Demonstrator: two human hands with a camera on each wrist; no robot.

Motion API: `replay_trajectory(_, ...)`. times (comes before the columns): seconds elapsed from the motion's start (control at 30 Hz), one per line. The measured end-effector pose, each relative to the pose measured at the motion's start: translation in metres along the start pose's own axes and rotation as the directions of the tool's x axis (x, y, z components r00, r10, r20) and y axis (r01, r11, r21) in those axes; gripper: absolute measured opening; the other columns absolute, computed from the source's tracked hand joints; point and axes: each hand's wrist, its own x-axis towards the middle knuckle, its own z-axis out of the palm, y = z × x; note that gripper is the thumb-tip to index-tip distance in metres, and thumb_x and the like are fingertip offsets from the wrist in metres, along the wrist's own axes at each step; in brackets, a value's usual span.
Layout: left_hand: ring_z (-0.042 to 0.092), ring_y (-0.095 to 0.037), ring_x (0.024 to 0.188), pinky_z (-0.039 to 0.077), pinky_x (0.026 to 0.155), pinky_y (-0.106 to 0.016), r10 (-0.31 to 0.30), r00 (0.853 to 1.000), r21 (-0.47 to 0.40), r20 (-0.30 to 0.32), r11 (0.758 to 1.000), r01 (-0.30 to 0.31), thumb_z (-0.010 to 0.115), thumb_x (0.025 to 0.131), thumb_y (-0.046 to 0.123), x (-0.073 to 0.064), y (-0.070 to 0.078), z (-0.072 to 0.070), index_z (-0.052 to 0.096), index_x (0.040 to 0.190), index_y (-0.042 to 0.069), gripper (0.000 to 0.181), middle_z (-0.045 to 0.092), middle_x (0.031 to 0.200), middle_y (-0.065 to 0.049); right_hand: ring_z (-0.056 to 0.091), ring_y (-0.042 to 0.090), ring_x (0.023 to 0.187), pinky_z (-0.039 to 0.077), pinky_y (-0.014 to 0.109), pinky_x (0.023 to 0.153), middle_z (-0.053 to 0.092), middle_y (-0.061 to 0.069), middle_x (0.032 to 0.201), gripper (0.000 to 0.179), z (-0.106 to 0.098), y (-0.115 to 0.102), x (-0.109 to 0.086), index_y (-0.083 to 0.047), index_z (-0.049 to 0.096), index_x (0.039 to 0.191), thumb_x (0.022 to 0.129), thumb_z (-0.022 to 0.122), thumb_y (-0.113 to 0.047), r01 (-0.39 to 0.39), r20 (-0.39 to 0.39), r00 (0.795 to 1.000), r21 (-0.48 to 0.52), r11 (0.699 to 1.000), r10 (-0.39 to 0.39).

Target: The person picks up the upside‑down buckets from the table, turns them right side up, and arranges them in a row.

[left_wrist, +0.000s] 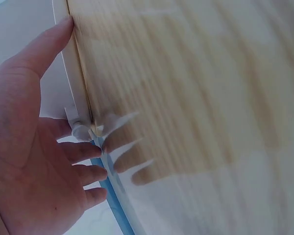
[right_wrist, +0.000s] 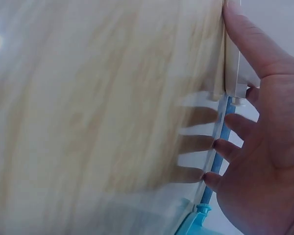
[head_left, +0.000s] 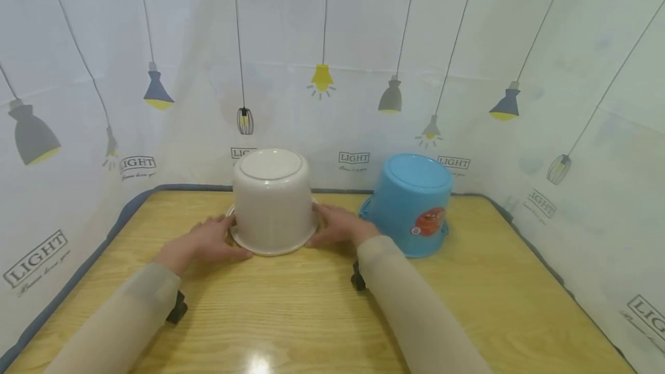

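On a yellow wood-grain tabletop, a glossy white plastic bucket sits upturned between two bare hands

We get the white bucket left of centre, toward the far edge, base up and flared rim down. Its wide mouth underneath likely explains why it stands steady.

Left hand: fingers spread, mostly straight, thumb tip on the rim. In the left wrist view we see the index finger tucked behind a white side lug; the others reach past it. Right hand: near mirror image, thumb on the rim, index partly hidden behind the opposite lug, remaining fingers fanned, slightly bent. We count no closed grasp on either side; both touch and flank. Placing them on opposite sides, low down, probably keeps the bucket evenly braced. Finger pressure: we can't tell.

Just beyond the right hand we note a light-blue tapered plastic bucket with a red sticker, also base up, untouched as far as we see. Behind: white lamp-print sheeting, seemingly hung as a backdrop.
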Motion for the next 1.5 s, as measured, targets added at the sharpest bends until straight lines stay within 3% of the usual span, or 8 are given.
replay_trajectory(0.17, 0.022, -0.065, 0.16, 0.015, 0.129, -0.083, 0.022, 1.0, -0.025, -0.002, 0.999, -0.022, 0.08, 0.086, 0.076, 0.001, 0.001, 0.0, 0.032, 0.169, -0.004, 0.124, 0.039, 0.169, -0.037, 0.028, 0.03, 0.169, 0.02, 0.058, 0.139, 0.031, -0.003, 0.182, 0.124, 0.0, -0.002, 0.002, -0.039, 0.022, 0.176, 0.078, 0.098, -0.05, 0.015, 0.019, 1.0, 0.041, 0.999, -0.016)
replay_trajectory(0.4, 0.025, -0.062, 0.161, 0.016, 0.13, -0.081, 0.03, 0.999, -0.038, -0.01, 0.999, -0.031, 0.08, 0.085, 0.076, 0.004, -0.003, 0.001, 0.031, 0.169, -0.002, 0.125, 0.04, 0.17, -0.035, 0.024, 0.035, 0.17, 0.018, 0.066, 0.138, 0.029, 0.002, 0.183, 0.125, 0.0, -0.008, 0.0, -0.04, 0.023, 0.176, 0.076, 0.098, -0.055, -0.061, 0.024, 0.998, 0.027, 0.998, 0.06)
replay_trajectory(0.63, 0.043, -0.061, 0.152, 0.035, 0.126, -0.077, 0.061, 0.998, -0.061, -0.035, 0.996, -0.063, 0.083, 0.085, 0.074, 0.004, -0.006, 0.001, 0.037, 0.167, -0.002, 0.121, 0.045, 0.166, -0.036, 0.023, 0.036, 0.171, 0.013, 0.069, 0.137, 0.026, 0.002, 0.183, 0.126, 0.003, -0.004, 0.002, -0.041, 0.021, 0.176, 0.077, 0.096, -0.06, -0.067, 0.015, 0.998, 0.013, 0.998, 0.067)
replay_trajectory(0.8, 0.041, -0.058, 0.156, 0.032, 0.129, -0.074, 0.051, 0.998, -0.145, -0.036, 0.988, -0.056, 0.086, 0.084, 0.071, 0.002, -0.009, -0.002, 0.033, 0.17, -0.001, 0.124, 0.043, 0.169, -0.033, 0.022, 0.035, 0.171, 0.014, 0.065, 0.138, 0.024, 0.001, 0.184, 0.128, 0.002, -0.001, 0.003, -0.041, 0.018, 0.176, 0.077, 0.098, -0.055, -0.004, 0.024, 1.0, 0.102, 0.995, 0.002)
replay_trajectory(0.93, 0.043, -0.057, 0.155, 0.034, 0.128, -0.073, 0.046, 0.997, -0.158, -0.056, 0.986, -0.054, 0.087, 0.083, 0.072, 0.001, -0.013, -0.003, 0.034, 0.169, -0.001, 0.125, 0.045, 0.168, -0.033, 0.021, 0.031, 0.171, 0.015, 0.059, 0.14, 0.023, -0.001, 0.184, 0.126, 0.0, -0.002, 0.004, -0.042, 0.014, 0.176, 0.082, 0.097, -0.046, 0.1, 0.031, 0.994, 0.198, 0.975, -0.109)
replay_trajectory(1.03, 0.047, -0.056, 0.151, 0.038, 0.127, -0.072, 0.05, 0.996, -0.17, -0.07, 0.984, -0.061, 0.086, 0.083, 0.072, 0.0, -0.016, -0.004, 0.036, 0.168, -0.002, 0.124, 0.049, 0.165, -0.033, 0.021, 0.029, 0.171, 0.013, 0.057, 0.14, 0.023, -0.003, 0.184, 0.123, 0.0, -0.003, 0.004, -0.045, 0.014, 0.176, 0.085, 0.096, -0.043, 0.126, 0.034, 0.99, 0.243, 0.962, -0.139)
replay_trajectory(1.2, 0.052, -0.056, 0.147, 0.042, 0.124, -0.071, 0.075, 0.992, -0.183, -0.099, 0.979, -0.092, 0.085, 0.085, 0.071, -0.004, -0.019, -0.006, 0.037, 0.167, -0.005, 0.122, 0.053, 0.161, -0.034, 0.021, 0.031, 0.171, 0.012, 0.062, 0.14, 0.027, -0.002, 0.183, 0.119, 0.001, -0.004, 0.002, -0.046, 0.02, 0.175, 0.083, 0.096, -0.046, 0.096, 0.011, 0.995, 0.268, 0.958, -0.103)
replay_trajectory(1.5, 0.037, -0.06, 0.156, 0.035, 0.126, -0.076, 0.06, 0.99, -0.198, -0.128, 0.977, -0.085, 0.084, 0.086, 0.071, -0.012, -0.016, -0.011, 0.038, 0.168, -0.001, 0.118, 0.041, 0.169, -0.034, 0.026, 0.039, 0.169, 0.018, 0.07, 0.136, 0.033, 0.004, 0.181, 0.111, 0.002, -0.004, -0.005, -0.042, 0.034, 0.172, 0.081, 0.095, -0.057, 0.033, -0.075, 0.997, 0.24, 0.97, -0.015)
